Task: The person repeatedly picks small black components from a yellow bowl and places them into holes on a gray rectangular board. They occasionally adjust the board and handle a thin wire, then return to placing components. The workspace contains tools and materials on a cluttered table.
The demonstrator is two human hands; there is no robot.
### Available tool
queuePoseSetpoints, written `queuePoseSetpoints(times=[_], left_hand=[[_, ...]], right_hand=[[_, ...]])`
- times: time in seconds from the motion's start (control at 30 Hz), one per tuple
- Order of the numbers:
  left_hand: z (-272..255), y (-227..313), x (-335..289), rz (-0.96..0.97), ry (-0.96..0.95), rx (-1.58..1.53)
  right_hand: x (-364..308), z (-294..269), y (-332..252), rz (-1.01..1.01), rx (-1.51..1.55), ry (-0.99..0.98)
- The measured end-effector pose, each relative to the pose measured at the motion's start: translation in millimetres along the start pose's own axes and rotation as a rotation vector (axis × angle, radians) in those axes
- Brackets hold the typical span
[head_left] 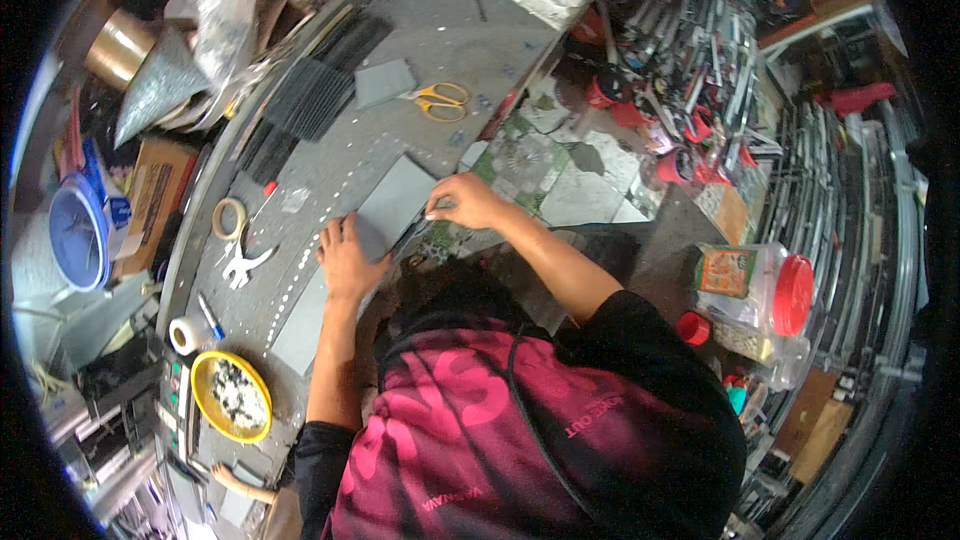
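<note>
On the grey workbench (310, 175), my left hand (348, 260) lies with its fingers spread over the lower end of a flat grey sheet (400, 195). My right hand (466, 202) is closed in a pinch at the sheet's right edge, by the bench's near side. What sits between those fingertips is too small to make out. A second grey strip (305, 328) lies beneath and beyond my left forearm. Farther up the bench are orange-handled scissors (440, 102), beside a smaller grey piece (384, 83).
Left of my left hand lie a tape roll (229, 219), pliers (245, 265) and a blue pen (210, 317). A yellow bowl (205, 410) holds small pieces. Dark ribbed strips (315, 100) line the far edge. A red-lidded jar (792, 296) stands right. Another person's arm (243, 484) shows lower left.
</note>
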State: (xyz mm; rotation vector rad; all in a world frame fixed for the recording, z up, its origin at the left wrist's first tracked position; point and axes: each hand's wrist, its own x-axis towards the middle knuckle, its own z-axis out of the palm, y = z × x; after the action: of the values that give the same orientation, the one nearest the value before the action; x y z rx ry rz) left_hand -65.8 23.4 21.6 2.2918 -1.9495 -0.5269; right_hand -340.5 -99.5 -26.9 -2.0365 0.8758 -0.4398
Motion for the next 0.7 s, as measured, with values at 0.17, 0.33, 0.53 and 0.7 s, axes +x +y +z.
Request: queuePoseSetpoints(times=[0.17, 0.33, 0.53, 0.7], left_hand=[[15.4, 15.2, 16.5, 0.059, 0.1, -0.115], [51.2, 44.2, 46.8, 0.13, 0.263, -0.076], [55.7, 39.1, 47.0, 0.177, 0.396, -0.068], [56.8, 39.1, 42.6, 0.181, 0.406, -0.075]], right_hand=[[-7.0, 13.8, 6.1, 0.088, -0.073, 0.096], [-15.0, 38.4, 8.7, 0.167, -0.087, 0.218], [-17.7, 42.0, -5.4, 0.059, -0.105, 0.379], [-18.4, 36.2, -10.8, 0.079, -0.105, 0.356]])
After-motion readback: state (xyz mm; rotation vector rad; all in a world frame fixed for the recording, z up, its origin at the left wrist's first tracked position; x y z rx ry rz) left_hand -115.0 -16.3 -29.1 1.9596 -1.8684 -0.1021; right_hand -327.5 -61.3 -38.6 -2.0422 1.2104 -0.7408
